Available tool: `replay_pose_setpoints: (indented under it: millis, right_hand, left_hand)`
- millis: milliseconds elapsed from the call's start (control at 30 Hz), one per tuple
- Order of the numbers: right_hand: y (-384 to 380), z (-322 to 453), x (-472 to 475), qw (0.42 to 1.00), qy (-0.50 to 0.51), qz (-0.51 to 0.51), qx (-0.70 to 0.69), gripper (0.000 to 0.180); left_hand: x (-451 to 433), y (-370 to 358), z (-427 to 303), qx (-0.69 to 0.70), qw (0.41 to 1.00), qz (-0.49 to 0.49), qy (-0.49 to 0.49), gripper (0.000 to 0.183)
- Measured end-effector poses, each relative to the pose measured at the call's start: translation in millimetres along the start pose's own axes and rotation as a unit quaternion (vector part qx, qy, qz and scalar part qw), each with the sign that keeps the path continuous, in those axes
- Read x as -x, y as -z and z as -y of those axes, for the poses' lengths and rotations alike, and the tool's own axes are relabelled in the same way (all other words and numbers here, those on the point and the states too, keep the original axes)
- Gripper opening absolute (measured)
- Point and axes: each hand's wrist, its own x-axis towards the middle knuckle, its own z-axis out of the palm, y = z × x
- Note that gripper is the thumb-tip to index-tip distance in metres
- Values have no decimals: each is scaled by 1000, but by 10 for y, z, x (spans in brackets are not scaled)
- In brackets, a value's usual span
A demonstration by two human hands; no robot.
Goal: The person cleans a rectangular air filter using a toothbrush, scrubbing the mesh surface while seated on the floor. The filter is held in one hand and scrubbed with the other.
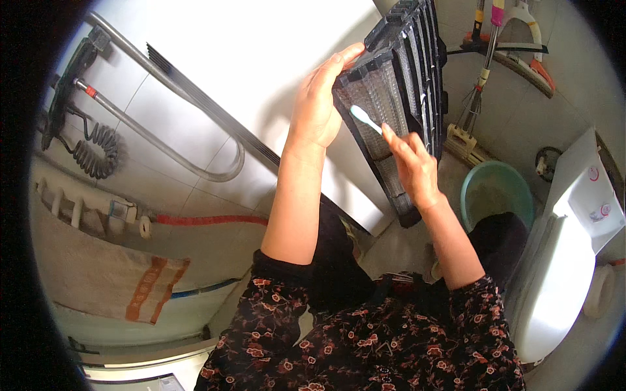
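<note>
A black plastic grille [408,73] with ribbed slats and grey mesh panels stands tilted in front of me. At its upper left edge, my left hand [320,95] steadies it, with the fingertips partly hidden behind the frame. My right hand [415,166] grips a toothbrush [363,116] by its handle. The pale brush head is over the mesh on the grille's left side; whether the bristles touch it I cannot tell. Behind the grille is a large white panel [234,58].
On the right are a green basin [523,188] and a white toilet [557,288]. Brooms and a mop [462,141] lean at upper right. On the left, a metal shower hose [161,144], a coiled black cord [100,151] and a red hose [210,220] run above a hanging towel [98,264].
</note>
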Motion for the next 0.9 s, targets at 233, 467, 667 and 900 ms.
replay_pose_setpoints:
  millis: [233,467,667,900]
  right_hand:
    - [75,224,-308,1000,17,7,6,48]
    - [-14,300,-65,997,-57,20,-56,51]
    - [-162,99,253,991,-77,1,-105,43]
    - [-199,438,-42,977,-81,17,-195,37]
  left_hand:
    - [1,46,-23,2,1000,2,-16,36]
    - [58,26,-26,13,1000,-12,-11,38]
    - [-45,20,18,8,1000,0,-1,37]
    - [34,-14,-81,35,998,-50,21,37]
